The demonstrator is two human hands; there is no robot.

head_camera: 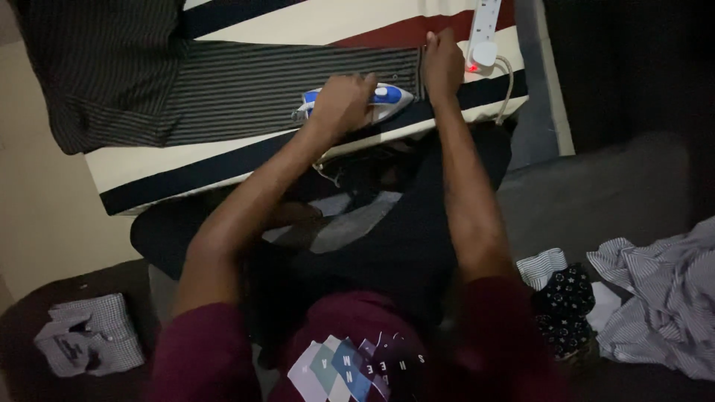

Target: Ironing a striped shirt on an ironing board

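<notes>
Looking down from the head cam, we've got our left hand wrapped tight around the handle of a blue and white iron, which sits flat on a dark pinstriped garment up around 12 o'clock. Our right hand is just at 1 o'clock of the iron, fingers pressed down and pinching the garment's edge flat against the striped cover of the board. Past that hand, at about 1 o'clock, a white power strip has a plug in it and a red light glowing. Down at 8 o'clock lies a folded checked shirt, and at 4 o'clock a heap of striped shirts.
</notes>
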